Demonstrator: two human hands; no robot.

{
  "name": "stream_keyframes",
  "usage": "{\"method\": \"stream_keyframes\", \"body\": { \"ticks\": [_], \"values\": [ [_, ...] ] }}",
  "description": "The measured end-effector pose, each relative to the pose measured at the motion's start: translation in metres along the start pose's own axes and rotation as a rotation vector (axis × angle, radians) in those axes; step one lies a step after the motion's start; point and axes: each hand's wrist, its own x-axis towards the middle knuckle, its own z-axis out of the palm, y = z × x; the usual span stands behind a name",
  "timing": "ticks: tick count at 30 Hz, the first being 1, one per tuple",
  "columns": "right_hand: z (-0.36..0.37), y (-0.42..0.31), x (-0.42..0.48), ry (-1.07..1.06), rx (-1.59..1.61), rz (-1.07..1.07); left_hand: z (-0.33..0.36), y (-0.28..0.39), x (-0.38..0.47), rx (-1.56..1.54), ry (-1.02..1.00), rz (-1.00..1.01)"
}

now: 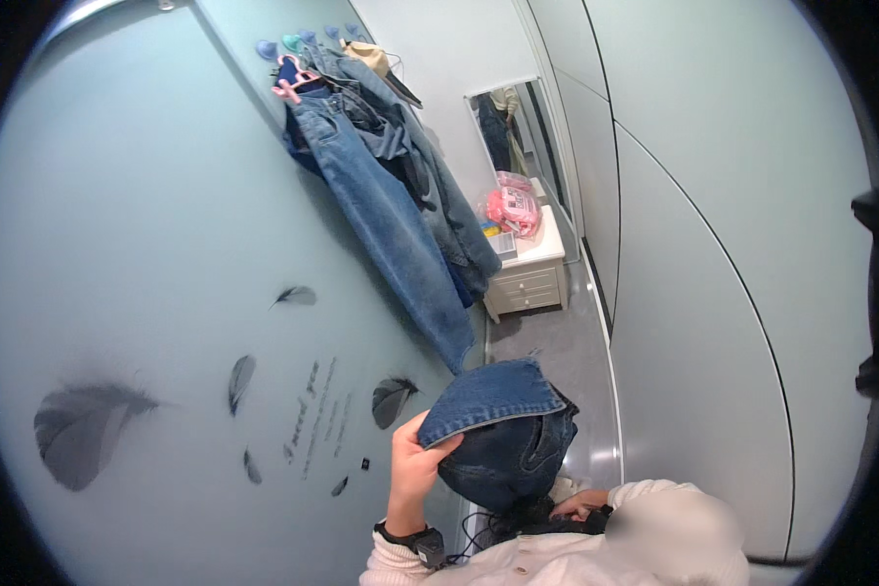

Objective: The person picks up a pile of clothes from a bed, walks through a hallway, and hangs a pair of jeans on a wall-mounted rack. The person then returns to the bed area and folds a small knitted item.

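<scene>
A folded pair of dark blue denim jeans is held out before me. My left hand pinches the stitched hem corner of the denim between thumb and fingers. A pocket-like opening shows on its darker lower part. Low down at the right, my right hand is close to my body, just under the denim. Dark material partly covers its fingers, so its grip is unclear. Black straps with a small device wrap my left wrist.
Jeans and a denim jacket hang from wall hooks on the left. At the far end stand a white drawer cabinet with pink packages and a mirror. Pale panels line the right side.
</scene>
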Motion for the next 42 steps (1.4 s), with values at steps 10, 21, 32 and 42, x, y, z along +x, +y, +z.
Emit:
{"method": "stream_keyframes", "body": {
  "ticks": [10,21,32,42],
  "values": [
    [-0.16,-0.101,-0.073,0.474,0.139,-0.176,0.038,-0.124,0.279,-0.087,-0.483,-0.092],
    [-0.236,-0.264,-0.204,0.521,0.25,-0.238,0.073,-0.161,0.556,-0.134,-0.704,-0.061],
    [-0.352,-0.43,-0.293,0.441,-0.068,-0.181,0.085,-0.159,0.712,-0.011,-0.24,0.075],
    [-0.468,-0.632,-0.421,0.31,-0.573,0.023,0.056,-0.147,0.819,-0.008,0.371,0.034]
  ]
}}
